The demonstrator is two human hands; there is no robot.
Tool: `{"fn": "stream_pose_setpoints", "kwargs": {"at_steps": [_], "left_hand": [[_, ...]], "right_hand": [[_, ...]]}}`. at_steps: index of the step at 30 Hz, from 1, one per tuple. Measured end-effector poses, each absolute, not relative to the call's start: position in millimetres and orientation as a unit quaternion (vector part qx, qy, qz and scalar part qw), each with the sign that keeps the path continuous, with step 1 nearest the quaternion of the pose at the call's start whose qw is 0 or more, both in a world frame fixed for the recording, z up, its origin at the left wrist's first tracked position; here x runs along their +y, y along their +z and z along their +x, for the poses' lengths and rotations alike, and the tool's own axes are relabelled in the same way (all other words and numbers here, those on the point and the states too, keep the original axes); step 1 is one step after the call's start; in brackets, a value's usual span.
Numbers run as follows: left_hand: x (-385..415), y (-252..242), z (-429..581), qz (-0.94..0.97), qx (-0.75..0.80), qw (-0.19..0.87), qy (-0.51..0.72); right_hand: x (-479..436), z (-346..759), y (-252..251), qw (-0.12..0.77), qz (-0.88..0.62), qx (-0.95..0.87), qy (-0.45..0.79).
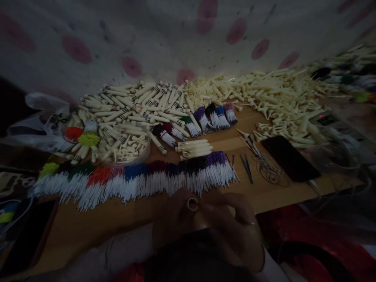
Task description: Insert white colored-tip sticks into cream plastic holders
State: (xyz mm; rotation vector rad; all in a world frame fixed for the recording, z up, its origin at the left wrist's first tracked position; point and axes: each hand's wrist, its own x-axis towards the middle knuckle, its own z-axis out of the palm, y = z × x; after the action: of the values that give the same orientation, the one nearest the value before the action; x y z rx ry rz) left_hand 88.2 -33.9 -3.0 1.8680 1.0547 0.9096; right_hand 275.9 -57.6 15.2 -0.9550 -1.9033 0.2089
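Near the table's front edge, my left hand [176, 213] is closed around a cream pen barrel [193, 204], whose round open end faces up toward me. My right hand [235, 227] is right beside it, fingers bent and pinched close to the barrel's rim. A pale piece shows between the right fingers, too dark to name. Just beyond the hands lies a long row of pen refills [138, 180], white with coloured ends, grouped by colour. Behind the row lie several cream pen barrels [194, 149] side by side.
Heaped at the back are pen barrels [141, 102] and cream cone-shaped parts [249, 88]. A plastic tub [148, 150] holds small cream parts. To the right lie tweezers [246, 168], tangled thin cord [268, 170] and a black phone [290, 158]. Another phone [29, 231] lies at left.
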Motion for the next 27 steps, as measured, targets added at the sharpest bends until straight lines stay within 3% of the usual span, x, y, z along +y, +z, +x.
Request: {"fn": "stream_pose_setpoints", "kwargs": {"at_steps": [11, 19, 27], "left_hand": [[-35.1, -12.3, 84.7, 0.746, 0.418, 0.372, 0.361], [-35.5, -10.7, 81.9, 0.777, 0.408, 0.369, 0.306], [-33.2, -8.3, 78.3, 0.744, 0.448, 0.390, 0.306]], "right_hand": [[-50.1, 270.3, 33.2, 0.467, -0.438, -0.731, 0.236], [-36.9, 291.0, 45.3, 0.333, -0.389, -0.828, 0.228], [-44.0, 287.8, 38.4, 0.447, -0.463, -0.713, 0.281]]}}
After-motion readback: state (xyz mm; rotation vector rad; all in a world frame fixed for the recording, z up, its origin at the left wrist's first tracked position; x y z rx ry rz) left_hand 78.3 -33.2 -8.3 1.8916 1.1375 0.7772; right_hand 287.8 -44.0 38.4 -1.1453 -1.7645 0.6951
